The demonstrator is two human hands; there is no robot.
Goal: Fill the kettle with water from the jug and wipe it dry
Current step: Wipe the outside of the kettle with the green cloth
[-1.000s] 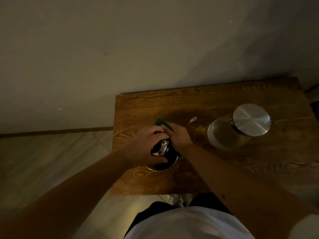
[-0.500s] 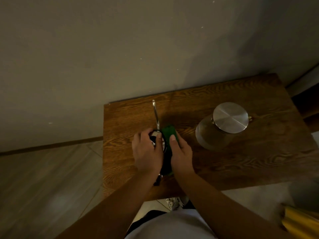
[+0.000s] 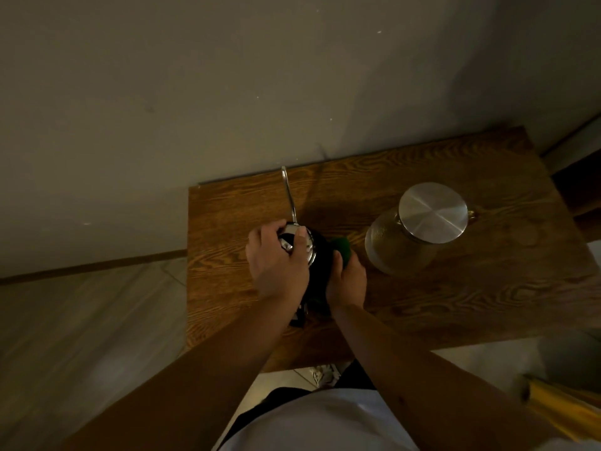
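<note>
The kettle [image 3: 317, 255] stands on the wooden table [image 3: 455, 304], a little left of the middle and not far from the front edge, with its thin spout [image 3: 288, 193] pointing away from you toward the wall. Your left hand [image 3: 276, 265] lies over the lid, fingers curled around the top to keep it steady. Your right hand [image 3: 346, 281] presses a green cloth [image 3: 341, 247] against the right side of the body, fingers closed on the cloth.

From here I see some risks. If you push hard with the cloth, the kettle can slide left or tip, and I think water can come out of the spout or under the lid, so the wiping must start again. The glass jug [image 3: 403, 245] with its metal lid [image 3: 434, 213] stands just beside your right hand; a wide stroke of your elbow or wrist could knock it. The light is weak, so wet places are easy to miss.
</note>
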